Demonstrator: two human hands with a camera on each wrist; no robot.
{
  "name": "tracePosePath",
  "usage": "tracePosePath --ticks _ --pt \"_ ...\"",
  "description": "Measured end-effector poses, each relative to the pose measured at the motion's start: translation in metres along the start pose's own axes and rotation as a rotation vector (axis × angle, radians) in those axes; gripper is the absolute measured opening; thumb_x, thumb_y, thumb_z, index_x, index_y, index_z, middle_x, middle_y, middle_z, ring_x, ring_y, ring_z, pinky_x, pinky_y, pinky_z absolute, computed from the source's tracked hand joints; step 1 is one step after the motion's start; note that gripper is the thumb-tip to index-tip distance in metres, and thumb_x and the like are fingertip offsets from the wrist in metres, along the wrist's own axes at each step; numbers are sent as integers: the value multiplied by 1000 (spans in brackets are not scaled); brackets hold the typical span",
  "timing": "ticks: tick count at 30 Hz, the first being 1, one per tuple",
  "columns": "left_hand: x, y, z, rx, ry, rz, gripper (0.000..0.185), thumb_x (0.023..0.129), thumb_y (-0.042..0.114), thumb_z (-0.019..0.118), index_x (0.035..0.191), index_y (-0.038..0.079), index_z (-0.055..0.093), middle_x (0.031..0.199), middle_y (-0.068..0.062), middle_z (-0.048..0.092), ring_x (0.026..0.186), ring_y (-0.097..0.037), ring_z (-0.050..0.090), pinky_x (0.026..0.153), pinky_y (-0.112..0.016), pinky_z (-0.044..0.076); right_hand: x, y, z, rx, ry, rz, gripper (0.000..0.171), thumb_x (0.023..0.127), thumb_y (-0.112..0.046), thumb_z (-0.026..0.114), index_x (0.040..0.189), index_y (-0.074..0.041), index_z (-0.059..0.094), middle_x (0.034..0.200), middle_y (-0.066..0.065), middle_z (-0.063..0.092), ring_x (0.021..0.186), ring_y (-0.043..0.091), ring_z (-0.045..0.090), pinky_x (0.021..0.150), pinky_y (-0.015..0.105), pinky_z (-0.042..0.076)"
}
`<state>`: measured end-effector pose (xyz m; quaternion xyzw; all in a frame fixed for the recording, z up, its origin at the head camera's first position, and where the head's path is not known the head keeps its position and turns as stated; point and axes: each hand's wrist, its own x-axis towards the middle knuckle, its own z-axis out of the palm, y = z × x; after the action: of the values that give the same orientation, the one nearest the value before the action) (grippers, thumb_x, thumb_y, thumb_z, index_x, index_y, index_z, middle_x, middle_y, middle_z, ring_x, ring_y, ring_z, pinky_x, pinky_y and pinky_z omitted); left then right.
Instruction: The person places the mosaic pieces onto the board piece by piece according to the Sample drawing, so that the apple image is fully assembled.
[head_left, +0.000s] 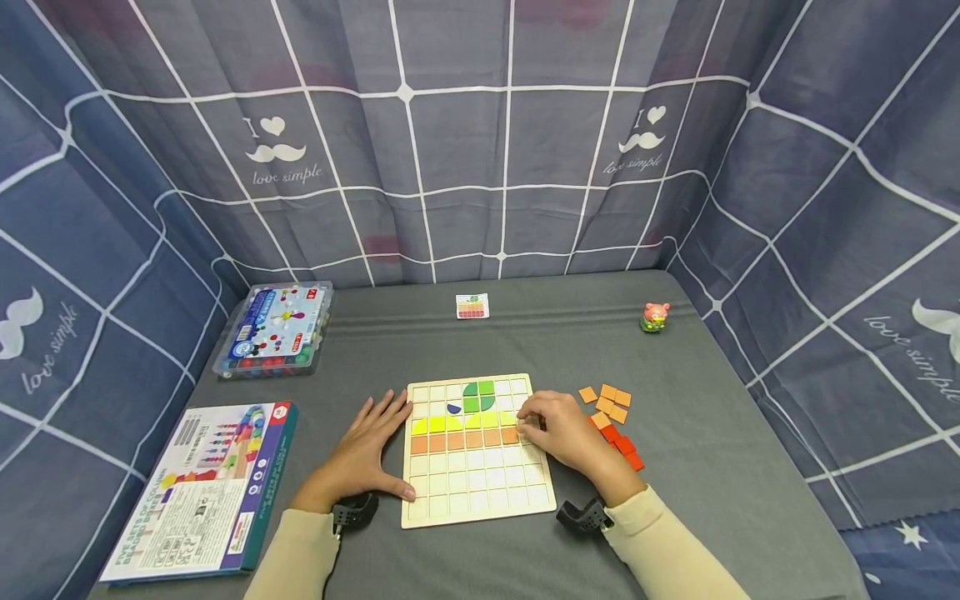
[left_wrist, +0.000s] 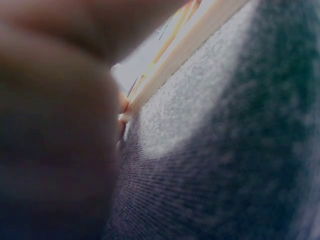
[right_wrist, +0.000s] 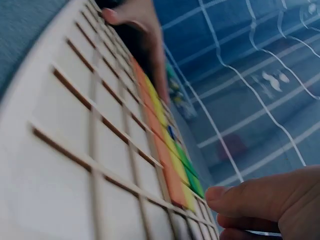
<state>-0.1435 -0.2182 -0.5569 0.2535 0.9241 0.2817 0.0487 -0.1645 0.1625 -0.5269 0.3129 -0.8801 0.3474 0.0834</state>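
A grey felt tabletop (head_left: 705, 367) sits walled by checked curtains (head_left: 465, 150) reading "love simple". The left hand (head_left: 367, 450) lies flat, fingers spread, against the left edge of the pale wooden grid board (head_left: 480, 492). The right hand (head_left: 562, 429), fingers curled, presses an orange square tile (head_left: 511, 435) at the board's right edge, with loose orange tiles (head_left: 609, 402) just beyond.

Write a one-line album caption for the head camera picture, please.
Left hand steadies a wooden grid board while the right hand works at the orange row's end.

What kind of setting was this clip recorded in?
Likely a makeshift tabletop recording booth: checked fabric curtains wall in a grey cloth-covered table holding a wooden grid puzzle board and boxed toy sets.
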Motion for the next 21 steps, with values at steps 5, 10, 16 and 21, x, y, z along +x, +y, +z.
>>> tracePosePath --ticks 5,10,16,21 --pt "0 -1 1 -2 -1 -2 147 53 83 88 166 7 34 173 -11 21 159 -35 11 126 -56 1 -3 17 -22 -43 56 93 14 86 -5 89 97 -7 80 101 -1 73 85 18 70 72 36 59" --pt "0 0 0 2 -6 -5 146 53 83 88 166 7 34 173 -10 21 159 -35 11 126 -56 1 -8 40 -44 -105 82 186 16 85 -5 89 99 -4 80 103 6 73 92 28 70 80 47 60" --pt "1 1 -1 -12 -3 -5 146 53 81 90 166 6 34 173 -11 21 159 -36 11 126 -57 1 -18 64 -59 -185 52 300 22 84 -8 89 103 -4 79 109 14 71 104 40 64 92 61 47" --pt "0 2 -1 -10 -8 -10 146 53 81 89 166 6 34 173 -11 21 159 -36 11 126 -57 1 -26 72 -60 -183 32 337 25 83 -12 91 105 -7 80 113 13 71 106 39 62 86 59 42"
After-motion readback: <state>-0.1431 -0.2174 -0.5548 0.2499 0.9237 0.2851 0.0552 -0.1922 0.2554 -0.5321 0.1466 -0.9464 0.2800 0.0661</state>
